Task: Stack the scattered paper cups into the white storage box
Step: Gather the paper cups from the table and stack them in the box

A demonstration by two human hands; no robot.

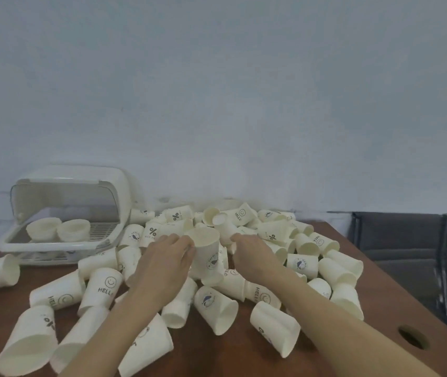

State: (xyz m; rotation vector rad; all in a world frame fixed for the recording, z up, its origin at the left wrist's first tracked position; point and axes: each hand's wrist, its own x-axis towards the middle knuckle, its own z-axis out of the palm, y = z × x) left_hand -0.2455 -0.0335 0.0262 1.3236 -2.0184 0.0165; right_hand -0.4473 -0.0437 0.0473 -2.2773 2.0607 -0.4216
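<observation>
Fingers (187, 247) of the left hand (165, 263) curl against the side of an upright paper cup (207, 251) at the middle of the pile, the thumb hidden behind the hand. The right hand (249, 254) reaches in from the other side, its fingers bent toward the same cup; whether they touch it cannot be told, as the cup hides their tips. The cup stands mouth up, a round blue emblem on its wall.

Around it, scattered cups (102, 288) lie on their sides across the brown table (244, 357), some printed "HELLO" with a smiling face, others with a percent sign.

The white storage box (53, 244) sits at the table's far left corner, well apart from the hands, its clear curved lid (62, 197) swung up. Two short stacks of cups (73, 230) stand side by side on its slatted floor.

A round hole (413, 337) pierces the table near its right edge. Dark chairs (407, 248) stand beyond, against a pale wall.
</observation>
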